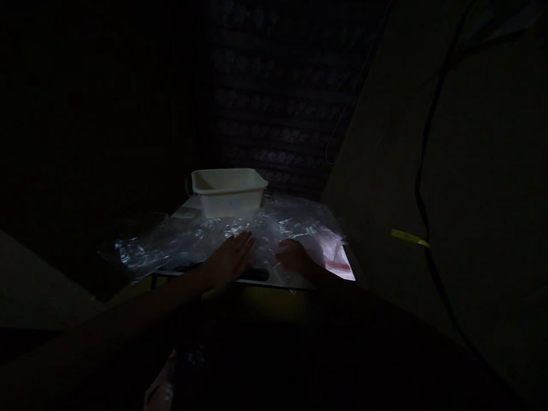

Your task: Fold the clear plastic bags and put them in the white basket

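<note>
Dimly lit bench, 2 hands at its near side. Left hand flat on clear plastic sheeting, fingers extended, close together. Right hand at the same sheeting, fingers bent; cannot tell whether they pinch it. Sheeting crumpled across the bench. 1 cream tub upright beyond the left hand.

clear plastic sheeting | thin — crumpled, shiny | spread across table
</note>
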`<act>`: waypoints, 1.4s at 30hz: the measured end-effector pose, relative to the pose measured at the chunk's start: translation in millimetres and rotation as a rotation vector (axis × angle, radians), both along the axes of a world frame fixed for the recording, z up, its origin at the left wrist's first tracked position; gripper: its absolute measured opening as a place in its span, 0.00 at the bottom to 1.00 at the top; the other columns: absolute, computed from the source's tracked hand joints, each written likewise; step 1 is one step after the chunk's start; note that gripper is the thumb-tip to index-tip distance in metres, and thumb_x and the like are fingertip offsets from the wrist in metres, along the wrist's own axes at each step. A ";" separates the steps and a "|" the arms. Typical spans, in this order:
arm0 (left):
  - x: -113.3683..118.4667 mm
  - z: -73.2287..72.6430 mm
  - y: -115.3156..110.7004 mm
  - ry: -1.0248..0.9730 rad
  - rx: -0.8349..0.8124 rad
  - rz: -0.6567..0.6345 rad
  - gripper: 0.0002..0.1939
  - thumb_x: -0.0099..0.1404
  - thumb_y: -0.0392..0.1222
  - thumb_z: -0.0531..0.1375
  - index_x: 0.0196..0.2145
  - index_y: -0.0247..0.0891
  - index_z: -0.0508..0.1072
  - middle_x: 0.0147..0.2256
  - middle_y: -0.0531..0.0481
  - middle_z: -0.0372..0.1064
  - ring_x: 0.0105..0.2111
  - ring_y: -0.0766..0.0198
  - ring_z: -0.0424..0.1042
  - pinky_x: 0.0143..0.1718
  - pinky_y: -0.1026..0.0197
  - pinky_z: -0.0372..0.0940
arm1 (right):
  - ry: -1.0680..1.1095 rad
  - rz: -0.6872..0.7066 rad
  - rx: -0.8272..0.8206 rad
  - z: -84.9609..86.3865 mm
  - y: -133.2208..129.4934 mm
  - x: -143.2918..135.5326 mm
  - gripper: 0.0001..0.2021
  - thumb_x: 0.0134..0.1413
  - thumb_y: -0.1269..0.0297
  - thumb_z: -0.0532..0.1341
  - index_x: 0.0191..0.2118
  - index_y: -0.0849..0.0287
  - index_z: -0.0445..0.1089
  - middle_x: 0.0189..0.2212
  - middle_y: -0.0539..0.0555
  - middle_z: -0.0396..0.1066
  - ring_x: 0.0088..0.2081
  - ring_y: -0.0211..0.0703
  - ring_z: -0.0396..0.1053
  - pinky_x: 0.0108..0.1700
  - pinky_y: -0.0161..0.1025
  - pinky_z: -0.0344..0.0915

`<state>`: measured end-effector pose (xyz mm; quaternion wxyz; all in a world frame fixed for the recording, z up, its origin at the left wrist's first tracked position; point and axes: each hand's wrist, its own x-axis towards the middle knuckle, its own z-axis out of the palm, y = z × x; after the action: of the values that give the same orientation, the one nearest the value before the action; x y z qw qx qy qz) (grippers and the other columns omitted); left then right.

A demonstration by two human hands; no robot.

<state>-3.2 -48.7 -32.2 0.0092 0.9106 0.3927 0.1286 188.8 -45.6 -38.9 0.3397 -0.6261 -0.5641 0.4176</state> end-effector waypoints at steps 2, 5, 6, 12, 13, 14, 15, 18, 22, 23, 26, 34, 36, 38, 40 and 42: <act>4.6 -12.7 -1.3 0.078 0.012 0.031 0.29 0.56 0.49 0.40 0.51 0.26 0.46 0.53 0.35 0.38 0.53 0.56 0.36 0.49 0.53 0.38 | -0.090 0.017 0.034 -2.5 -0.2 0.8 0.13 0.32 0.73 0.57 0.32 0.62 0.60 0.09 0.42 0.57 0.11 0.29 0.56 0.13 0.28 0.52; 6.2 -24.9 -1.4 0.137 0.022 0.073 0.32 0.56 0.52 0.38 0.52 0.24 0.44 0.53 0.34 0.37 0.53 0.55 0.34 0.49 0.52 0.36 | -0.345 0.061 0.139 0.6 -2.3 4.5 0.14 0.32 0.68 0.58 0.33 0.61 0.62 0.15 0.47 0.63 0.17 0.33 0.61 0.19 0.31 0.57; 5.8 -25.7 -0.8 0.144 0.026 0.078 0.33 0.55 0.53 0.38 0.52 0.24 0.44 0.53 0.34 0.37 0.53 0.55 0.34 0.50 0.53 0.36 | -0.454 0.081 0.199 4.3 -3.5 5.5 0.14 0.33 0.66 0.58 0.33 0.61 0.62 0.18 0.49 0.64 0.20 0.36 0.63 0.22 0.32 0.59; 10.1 -11.5 5.6 0.120 0.034 0.129 0.29 0.57 0.48 0.36 0.51 0.24 0.46 0.53 0.36 0.38 0.53 0.58 0.35 0.50 0.55 0.35 | -0.826 0.241 0.601 25.0 -2.1 -8.5 0.14 0.47 0.68 0.44 0.37 0.63 0.62 0.35 0.58 0.64 0.38 0.41 0.61 0.39 0.37 0.57; 12.3 -10.4 6.2 0.120 0.035 0.142 0.28 0.58 0.47 0.36 0.51 0.23 0.46 0.53 0.35 0.39 0.53 0.58 0.36 0.50 0.55 0.36 | -0.823 0.294 0.663 22.5 0.1 -13.3 0.15 0.48 0.69 0.43 0.40 0.64 0.60 0.39 0.58 0.62 0.42 0.40 0.59 0.42 0.36 0.56; 14.4 -10.6 6.6 0.122 0.036 0.149 0.28 0.58 0.46 0.36 0.51 0.22 0.47 0.53 0.35 0.39 0.53 0.57 0.36 0.50 0.55 0.36 | -0.824 0.350 0.724 18.0 2.5 -17.9 0.17 0.48 0.69 0.42 0.44 0.66 0.57 0.44 0.59 0.58 0.46 0.39 0.54 0.45 0.36 0.53; 16.2 -11.8 6.6 0.126 0.037 0.150 0.28 0.58 0.46 0.37 0.50 0.21 0.47 0.52 0.34 0.39 0.53 0.57 0.36 0.50 0.55 0.36 | -0.838 0.403 0.767 11.8 5.0 -21.9 0.19 0.49 0.68 0.41 0.47 0.69 0.54 0.48 0.60 0.53 0.50 0.40 0.49 0.48 0.36 0.50; 18.7 -19.6 5.6 0.120 0.055 0.140 0.28 0.57 0.46 0.38 0.50 0.20 0.49 0.52 0.33 0.40 0.53 0.56 0.36 0.50 0.54 0.35 | -0.893 0.473 0.787 -9.2 10.5 -27.5 0.23 0.49 0.64 0.42 0.50 0.74 0.48 0.52 0.64 0.43 0.54 0.44 0.38 0.52 0.40 0.42; 16.5 -29.6 5.1 0.114 0.024 0.202 0.31 0.55 0.50 0.39 0.49 0.21 0.49 0.52 0.32 0.41 0.52 0.53 0.37 0.49 0.52 0.36 | -0.928 0.478 0.709 -24.4 12.2 -24.4 0.26 0.50 0.58 0.40 0.51 0.73 0.45 0.53 0.64 0.41 0.54 0.46 0.36 0.52 0.44 0.38; 15.7 -31.1 5.5 0.116 0.009 0.228 0.32 0.55 0.51 0.40 0.49 0.20 0.49 0.51 0.31 0.42 0.52 0.52 0.37 0.49 0.51 0.36 | -0.933 0.474 0.683 -25.4 12.1 -23.4 0.27 0.50 0.57 0.39 0.51 0.72 0.45 0.53 0.64 0.41 0.54 0.46 0.36 0.52 0.45 0.38; 13.9 -33.5 6.9 0.118 -0.009 0.276 0.34 0.53 0.53 0.41 0.49 0.20 0.49 0.51 0.30 0.43 0.52 0.50 0.37 0.48 0.49 0.36 | -0.946 0.463 0.627 -26.4 12.2 -22.2 0.28 0.49 0.55 0.38 0.52 0.72 0.44 0.53 0.63 0.40 0.54 0.47 0.36 0.52 0.47 0.37; 15.1 -32.1 5.7 0.134 -0.010 0.307 0.35 0.53 0.54 0.41 0.49 0.20 0.49 0.51 0.30 0.43 0.52 0.49 0.38 0.48 0.46 0.33 | -0.955 0.431 0.599 -30.2 14.1 -23.9 0.29 0.48 0.53 0.39 0.51 0.71 0.46 0.53 0.63 0.42 0.54 0.48 0.36 0.52 0.47 0.36; 15.9 -31.1 5.2 0.145 -0.019 0.314 0.35 0.53 0.54 0.41 0.49 0.20 0.49 0.51 0.30 0.43 0.52 0.48 0.38 0.47 0.46 0.33 | -0.953 0.437 0.587 -29.2 13.6 -24.1 0.29 0.49 0.53 0.38 0.51 0.70 0.46 0.53 0.63 0.42 0.54 0.48 0.36 0.52 0.47 0.36; 15.6 -29.9 5.3 0.151 -0.025 0.318 0.35 0.53 0.54 0.40 0.49 0.19 0.50 0.51 0.30 0.43 0.52 0.48 0.39 0.47 0.45 0.33 | -0.946 0.442 0.571 -26.9 12.4 -24.3 0.29 0.49 0.53 0.38 0.51 0.71 0.46 0.52 0.64 0.42 0.54 0.48 0.36 0.51 0.48 0.37; 13.2 -27.9 5.9 0.155 -0.021 0.310 0.35 0.53 0.54 0.40 0.49 0.19 0.50 0.51 0.29 0.44 0.52 0.48 0.39 0.47 0.45 0.33 | -0.926 0.452 0.557 -22.8 11.1 -24.1 0.28 0.49 0.53 0.38 0.51 0.70 0.47 0.52 0.63 0.43 0.54 0.49 0.37 0.51 0.48 0.38; 9.2 -23.4 6.4 0.146 0.008 0.284 0.35 0.53 0.55 0.40 0.49 0.20 0.50 0.51 0.30 0.44 0.51 0.48 0.40 0.47 0.45 0.34 | -0.887 0.455 0.553 -16.5 10.4 -23.4 0.27 0.49 0.54 0.38 0.51 0.68 0.47 0.52 0.62 0.45 0.54 0.48 0.39 0.51 0.48 0.40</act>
<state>6.0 -42.3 -55.5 -0.0415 0.8527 0.5168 0.0634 165.4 -35.2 -55.4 0.1229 -0.4921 -0.8617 0.0143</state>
